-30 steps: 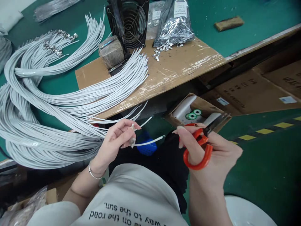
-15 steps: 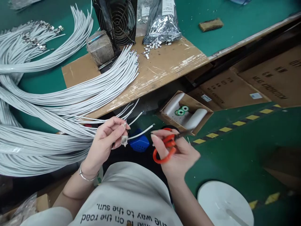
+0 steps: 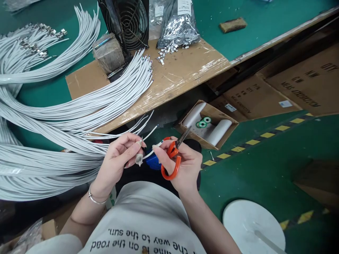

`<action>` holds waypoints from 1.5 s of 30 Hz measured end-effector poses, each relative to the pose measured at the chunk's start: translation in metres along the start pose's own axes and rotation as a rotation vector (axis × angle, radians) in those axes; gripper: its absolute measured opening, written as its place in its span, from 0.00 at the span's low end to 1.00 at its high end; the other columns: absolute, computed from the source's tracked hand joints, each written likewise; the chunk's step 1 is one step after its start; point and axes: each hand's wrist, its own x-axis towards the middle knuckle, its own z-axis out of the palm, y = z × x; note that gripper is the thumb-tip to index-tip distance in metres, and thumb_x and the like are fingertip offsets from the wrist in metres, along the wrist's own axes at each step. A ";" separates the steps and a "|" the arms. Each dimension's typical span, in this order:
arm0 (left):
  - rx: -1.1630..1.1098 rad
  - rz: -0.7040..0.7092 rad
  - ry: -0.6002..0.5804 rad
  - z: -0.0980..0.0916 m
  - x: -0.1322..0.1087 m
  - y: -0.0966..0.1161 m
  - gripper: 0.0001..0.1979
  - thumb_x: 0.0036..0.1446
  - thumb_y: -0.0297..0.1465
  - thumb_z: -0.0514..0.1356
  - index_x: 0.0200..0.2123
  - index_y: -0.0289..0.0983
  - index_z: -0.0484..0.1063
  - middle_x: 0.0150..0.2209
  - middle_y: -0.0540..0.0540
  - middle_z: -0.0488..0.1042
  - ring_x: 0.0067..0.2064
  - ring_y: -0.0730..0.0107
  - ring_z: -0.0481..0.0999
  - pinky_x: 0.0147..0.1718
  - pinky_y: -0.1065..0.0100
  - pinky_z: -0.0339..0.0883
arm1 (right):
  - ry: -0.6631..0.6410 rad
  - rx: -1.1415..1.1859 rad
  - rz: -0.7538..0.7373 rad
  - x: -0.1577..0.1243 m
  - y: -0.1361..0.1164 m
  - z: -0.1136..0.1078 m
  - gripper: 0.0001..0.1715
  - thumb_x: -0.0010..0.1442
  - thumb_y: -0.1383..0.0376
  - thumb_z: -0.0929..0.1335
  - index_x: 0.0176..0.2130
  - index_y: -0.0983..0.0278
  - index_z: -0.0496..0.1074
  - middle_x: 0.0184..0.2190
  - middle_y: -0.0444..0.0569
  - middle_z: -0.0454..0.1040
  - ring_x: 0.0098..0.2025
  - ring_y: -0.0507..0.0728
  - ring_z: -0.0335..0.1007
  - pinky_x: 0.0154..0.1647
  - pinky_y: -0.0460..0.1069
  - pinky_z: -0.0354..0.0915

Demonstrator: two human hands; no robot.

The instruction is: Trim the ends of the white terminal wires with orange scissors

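Note:
My left hand (image 3: 123, 151) is closed in a pinch around a white cable (image 3: 148, 154) at the lower edge of the bench. Whitish wrapping covers the tips of its thumb and a finger. My right hand (image 3: 185, 160) holds scissors (image 3: 173, 150) with orange handles, their dark blades pointing up and away to the right. Its thumb and forefinger tips meet at the free end of that same cable; whether they grip it I cannot tell. Several other loose cable ends stick out just above my left hand. A thick bundle of white cables (image 3: 79, 110) runs leftward across the bench.
A black fan (image 3: 129, 28) stands behind a wrapped block (image 3: 109, 53). Small metal parts (image 3: 168, 49) lie before a silver bag (image 3: 178, 26) on the cardboard sheet (image 3: 182, 72). Below the bench edge sits an open carton (image 3: 225, 139) with white rolls. A white round stool (image 3: 251, 225) is at lower right.
My right hand, with the scissors, has moved left to the cable's end beside my left hand. The scissors' blades now point more upward. My left hand keeps its pinch.

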 end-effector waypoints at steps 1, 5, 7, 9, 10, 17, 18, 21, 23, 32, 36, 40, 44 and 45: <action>-0.006 0.002 -0.006 0.000 0.000 0.000 0.12 0.62 0.38 0.74 0.36 0.36 0.81 0.24 0.50 0.75 0.20 0.81 0.60 0.18 0.77 0.47 | 0.001 0.007 0.000 0.000 0.000 0.001 0.11 0.57 0.68 0.77 0.25 0.61 0.77 0.20 0.39 0.71 0.22 0.49 0.63 0.23 0.45 0.63; -0.020 0.002 -0.027 -0.001 0.001 -0.001 0.11 0.64 0.38 0.73 0.36 0.36 0.82 0.25 0.50 0.75 0.20 0.83 0.59 0.19 0.78 0.46 | 0.001 0.022 -0.004 0.000 0.001 0.003 0.12 0.56 0.70 0.77 0.25 0.61 0.76 0.20 0.38 0.71 0.22 0.48 0.63 0.23 0.45 0.62; -0.022 -0.002 -0.034 -0.001 0.001 -0.001 0.10 0.65 0.37 0.73 0.37 0.36 0.82 0.25 0.51 0.75 0.20 0.83 0.60 0.19 0.78 0.46 | 0.000 0.024 -0.004 0.000 0.000 0.004 0.12 0.56 0.69 0.78 0.25 0.61 0.75 0.20 0.38 0.70 0.22 0.48 0.63 0.23 0.45 0.62; -0.023 -0.001 -0.039 -0.001 0.001 0.000 0.10 0.65 0.37 0.73 0.37 0.36 0.82 0.25 0.51 0.75 0.20 0.83 0.60 0.19 0.78 0.47 | -0.006 0.024 -0.004 -0.001 -0.002 0.004 0.12 0.57 0.69 0.78 0.25 0.61 0.75 0.20 0.38 0.70 0.22 0.48 0.62 0.23 0.45 0.62; -0.024 0.002 -0.042 -0.001 0.001 0.000 0.10 0.65 0.37 0.72 0.37 0.36 0.82 0.25 0.51 0.75 0.20 0.83 0.60 0.19 0.78 0.47 | -0.009 0.023 -0.003 -0.001 -0.002 0.003 0.12 0.57 0.68 0.78 0.25 0.61 0.75 0.19 0.38 0.69 0.22 0.49 0.62 0.23 0.45 0.62; -0.027 0.019 -0.060 0.000 -0.001 -0.001 0.10 0.65 0.37 0.73 0.40 0.37 0.82 0.28 0.49 0.77 0.23 0.82 0.62 0.19 0.79 0.48 | 0.138 -0.069 0.306 0.006 0.047 -0.015 0.22 0.52 0.49 0.81 0.27 0.62 0.78 0.19 0.39 0.67 0.22 0.50 0.59 0.24 0.47 0.61; -0.017 0.029 -0.057 0.001 -0.002 -0.002 0.09 0.66 0.37 0.73 0.40 0.37 0.82 0.28 0.49 0.77 0.24 0.81 0.63 0.19 0.79 0.49 | 0.116 -0.075 0.394 0.007 0.061 -0.017 0.27 0.50 0.44 0.82 0.26 0.62 0.77 0.18 0.39 0.66 0.21 0.49 0.58 0.23 0.47 0.59; 0.013 0.070 -0.055 0.003 -0.002 -0.003 0.08 0.67 0.35 0.72 0.40 0.37 0.81 0.28 0.50 0.76 0.24 0.81 0.64 0.20 0.79 0.53 | 0.027 -0.088 0.480 0.008 0.093 -0.017 0.35 0.45 0.37 0.81 0.23 0.65 0.77 0.15 0.40 0.64 0.18 0.49 0.53 0.19 0.48 0.53; 0.030 0.104 -0.062 0.004 -0.002 -0.003 0.07 0.68 0.34 0.71 0.40 0.36 0.81 0.29 0.50 0.77 0.25 0.82 0.64 0.22 0.78 0.56 | 0.001 -0.098 0.488 0.007 0.102 -0.018 0.37 0.43 0.36 0.82 0.20 0.65 0.76 0.14 0.40 0.63 0.18 0.48 0.52 0.18 0.48 0.50; 0.222 0.221 -0.040 0.012 -0.003 -0.006 0.06 0.69 0.30 0.70 0.37 0.37 0.79 0.29 0.50 0.80 0.30 0.76 0.77 0.30 0.76 0.71 | 0.351 -0.198 0.016 -0.001 0.044 -0.061 0.18 0.62 0.55 0.80 0.27 0.62 0.80 0.19 0.41 0.70 0.24 0.53 0.68 0.29 0.50 0.67; 0.315 0.256 -0.003 0.016 -0.006 -0.008 0.07 0.68 0.30 0.70 0.36 0.37 0.79 0.28 0.50 0.80 0.28 0.76 0.77 0.27 0.76 0.68 | 0.073 -0.259 -0.137 -0.008 0.011 -0.045 0.04 0.60 0.67 0.80 0.37 0.58 0.88 0.25 0.42 0.77 0.26 0.53 0.70 0.27 0.49 0.67; 0.392 0.296 -0.012 0.019 -0.010 -0.008 0.05 0.67 0.29 0.69 0.36 0.36 0.79 0.30 0.48 0.81 0.29 0.73 0.79 0.26 0.74 0.70 | -0.064 -0.200 -0.180 -0.007 0.001 -0.021 0.11 0.59 0.71 0.80 0.41 0.57 0.87 0.26 0.41 0.77 0.26 0.51 0.71 0.25 0.47 0.68; 0.417 0.297 -0.038 0.018 -0.010 -0.008 0.06 0.68 0.29 0.67 0.35 0.36 0.78 0.28 0.47 0.79 0.27 0.73 0.76 0.23 0.74 0.67 | -0.035 -0.226 -0.308 -0.002 0.003 -0.012 0.10 0.61 0.73 0.77 0.32 0.58 0.83 0.22 0.40 0.73 0.22 0.51 0.66 0.22 0.48 0.64; 0.415 0.287 -0.047 0.017 -0.010 -0.008 0.07 0.68 0.29 0.67 0.35 0.36 0.78 0.27 0.48 0.79 0.26 0.74 0.75 0.23 0.74 0.65 | -0.030 -0.206 -0.283 0.000 0.004 -0.012 0.11 0.61 0.72 0.77 0.29 0.59 0.81 0.20 0.40 0.72 0.21 0.50 0.64 0.21 0.48 0.62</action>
